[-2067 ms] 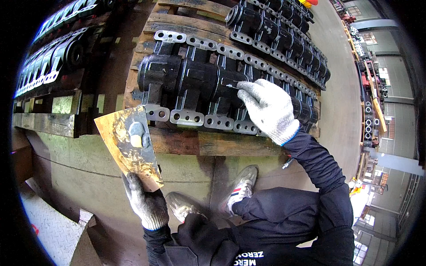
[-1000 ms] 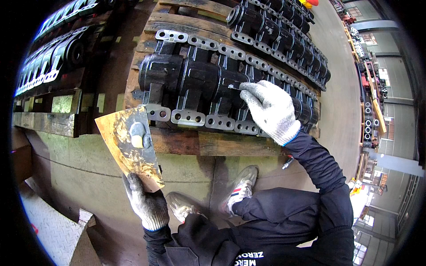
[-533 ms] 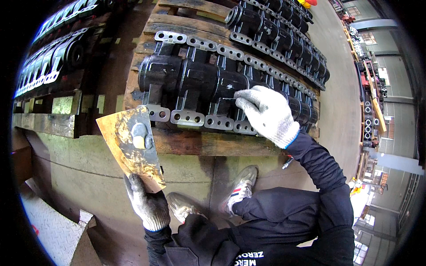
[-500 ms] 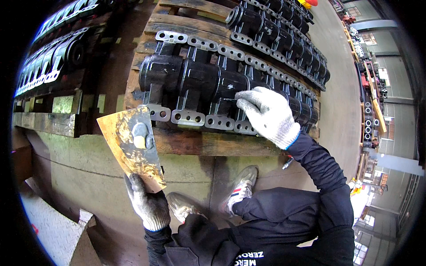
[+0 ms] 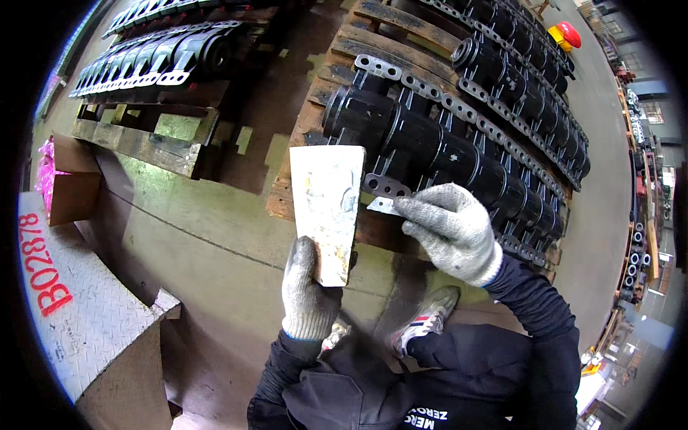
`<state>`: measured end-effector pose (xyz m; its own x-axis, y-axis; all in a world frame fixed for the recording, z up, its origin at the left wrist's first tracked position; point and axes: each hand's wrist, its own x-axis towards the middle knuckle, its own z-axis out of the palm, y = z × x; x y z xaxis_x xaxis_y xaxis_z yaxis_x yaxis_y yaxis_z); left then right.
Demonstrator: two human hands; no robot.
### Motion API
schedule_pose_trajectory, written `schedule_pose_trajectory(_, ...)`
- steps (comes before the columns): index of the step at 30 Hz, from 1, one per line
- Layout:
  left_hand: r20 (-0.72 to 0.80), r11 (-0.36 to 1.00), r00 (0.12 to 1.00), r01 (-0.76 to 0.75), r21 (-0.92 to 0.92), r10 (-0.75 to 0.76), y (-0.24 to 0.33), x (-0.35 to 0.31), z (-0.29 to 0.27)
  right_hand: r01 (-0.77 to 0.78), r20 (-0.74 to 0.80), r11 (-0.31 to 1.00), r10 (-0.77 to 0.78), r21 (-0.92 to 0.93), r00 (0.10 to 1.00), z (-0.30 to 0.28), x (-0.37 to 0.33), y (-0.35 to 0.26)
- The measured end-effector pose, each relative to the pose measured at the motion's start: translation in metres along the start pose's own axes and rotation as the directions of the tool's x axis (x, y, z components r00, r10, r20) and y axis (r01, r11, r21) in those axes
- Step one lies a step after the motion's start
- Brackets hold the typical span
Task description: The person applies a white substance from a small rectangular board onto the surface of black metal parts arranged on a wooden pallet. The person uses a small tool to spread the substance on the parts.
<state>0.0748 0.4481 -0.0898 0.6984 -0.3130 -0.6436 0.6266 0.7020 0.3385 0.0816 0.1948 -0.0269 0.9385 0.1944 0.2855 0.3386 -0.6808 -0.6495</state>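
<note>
My left hand (image 5: 309, 290), in a grey-white knit glove, grips the lower end of a flat board (image 5: 326, 208) smeared with whitish and yellowish paste. The gloved right hand (image 5: 451, 233) pinches a thin, light-coloured scraper (image 5: 383, 206), its flat blade pointing left toward the board with a small gap between. Behind both hands lies a black cylindrical metal part (image 5: 430, 147) with rows of holed bare-metal flanges (image 5: 459, 107). Pale patches mark its upper surface. The board and right hand cover some of the near flanges.
The black part rests on a wooden pallet (image 5: 287, 197), with similar parts (image 5: 516, 89) behind it. Another loaded pallet (image 5: 136, 143) stands far left. Nearer on the left are a cardboard box (image 5: 77, 186) with pink wrapping and a tread-plate block (image 5: 93, 287). A red-and-yellow object (image 5: 565, 36) is far right.
My right hand has come away from the black part's surface toward the board. The board now stands more upright and closer to that hand. The whole view has shifted left.
</note>
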Motion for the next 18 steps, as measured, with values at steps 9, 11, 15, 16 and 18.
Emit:
schedule_pose_trajectory(9, -0.025, 0.99, 0.997, 0.072, -0.118, -0.075, -0.002, -0.009, 0.019, 0.069, 0.01, 0.998, -0.069, 0.015, 0.998, 0.021, -0.007, -0.001)
schedule_pose_trajectory(11, -0.02, 0.991, 0.996, 0.079, -0.108, -0.082, -0.002, -0.011, 0.02, 0.084, 0.053, 0.996, -0.085, 0.01, 0.995, 0.016, -0.007, -0.002)
schedule_pose_trajectory(15, -0.025, 0.991, 0.995, 0.095, -0.098, -0.098, -0.005, -0.01, 0.017, 0.052, 0.196, 0.998, -0.056, 0.025, 0.979, -0.001, -0.011, 0.011)
schedule_pose_trajectory(16, -0.021, 0.988, 0.994, 0.108, -0.11, -0.111, -0.005, -0.008, 0.015, 0.074, 0.203, 0.997, -0.07, -0.016, 0.977, -0.011, -0.011, 0.015)
schedule_pose_trajectory(18, -0.059, 0.997, 0.998, 0.017, -0.078, -0.022, -0.001, -0.01, 0.015, 0.084, 0.174, 0.99, -0.064, -0.114, 0.983, -0.024, -0.021, 0.023)
